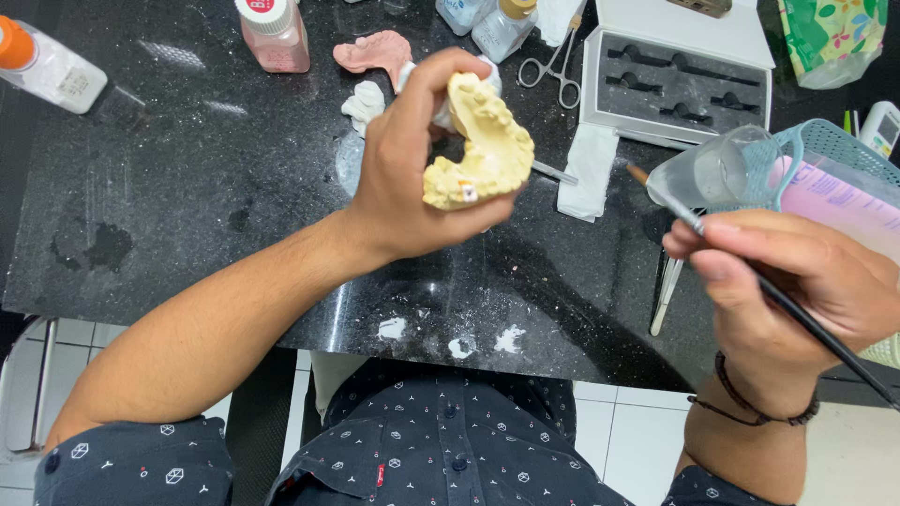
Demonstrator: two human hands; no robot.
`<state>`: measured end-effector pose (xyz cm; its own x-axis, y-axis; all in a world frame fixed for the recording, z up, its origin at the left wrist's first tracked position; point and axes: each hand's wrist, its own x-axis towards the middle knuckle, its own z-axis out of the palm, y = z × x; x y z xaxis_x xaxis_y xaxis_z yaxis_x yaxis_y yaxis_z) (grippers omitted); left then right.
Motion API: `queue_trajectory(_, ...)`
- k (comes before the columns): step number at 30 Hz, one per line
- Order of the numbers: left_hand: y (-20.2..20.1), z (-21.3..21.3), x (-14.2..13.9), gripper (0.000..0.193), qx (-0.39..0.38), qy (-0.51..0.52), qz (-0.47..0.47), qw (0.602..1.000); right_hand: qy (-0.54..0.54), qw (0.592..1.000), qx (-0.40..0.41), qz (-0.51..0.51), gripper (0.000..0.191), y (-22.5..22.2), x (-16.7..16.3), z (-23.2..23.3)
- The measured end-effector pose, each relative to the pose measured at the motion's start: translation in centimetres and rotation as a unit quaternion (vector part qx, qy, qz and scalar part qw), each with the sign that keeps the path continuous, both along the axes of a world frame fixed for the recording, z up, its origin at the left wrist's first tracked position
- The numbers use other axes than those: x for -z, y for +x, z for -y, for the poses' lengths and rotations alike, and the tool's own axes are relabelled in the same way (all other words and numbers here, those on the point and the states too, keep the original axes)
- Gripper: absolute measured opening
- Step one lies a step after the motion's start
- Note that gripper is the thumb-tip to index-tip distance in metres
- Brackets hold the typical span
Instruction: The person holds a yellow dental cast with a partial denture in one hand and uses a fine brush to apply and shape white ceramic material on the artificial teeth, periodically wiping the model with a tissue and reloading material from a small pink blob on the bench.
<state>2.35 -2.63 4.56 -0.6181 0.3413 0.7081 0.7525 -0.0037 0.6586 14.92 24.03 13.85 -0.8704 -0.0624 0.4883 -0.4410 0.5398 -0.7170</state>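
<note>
Left hand point(403, 178) grips the pale yellow horseshoe-shaped plaster dental cast point(480, 145) above the black worktop point(187, 187). Right hand point(797, 281) pinches a thin black-handled brush point(750, 272), bristles apparently pointing toward the cast, well apart.

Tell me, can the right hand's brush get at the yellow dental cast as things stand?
Probably yes: the left hand holds the yellow dental cast up with its tooth side exposed, and nothing lies between it and the brush in the right hand.

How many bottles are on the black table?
4, maybe more beyond the top edge. An orange-capped bottle lies at the far left, a pink bottle stands at the top, and a pale blue bottle and tan-capped bottle sit together, top middle.
</note>
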Motion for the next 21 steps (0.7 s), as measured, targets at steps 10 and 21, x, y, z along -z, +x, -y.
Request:
queue_trajectory(10,-0.7,-0.3,0.2,0.087,0.156,-0.047,0.065,0.985,-0.048,0.981,-0.184,0.036,0.022,-3.6,1.7,3.6)
queue_trajectory(21,0.1,-0.9,0.6,0.079,0.225,-0.056,0.126,0.965,-0.088,0.980,-0.181,0.003,0.028,-3.1,5.0,4.3)
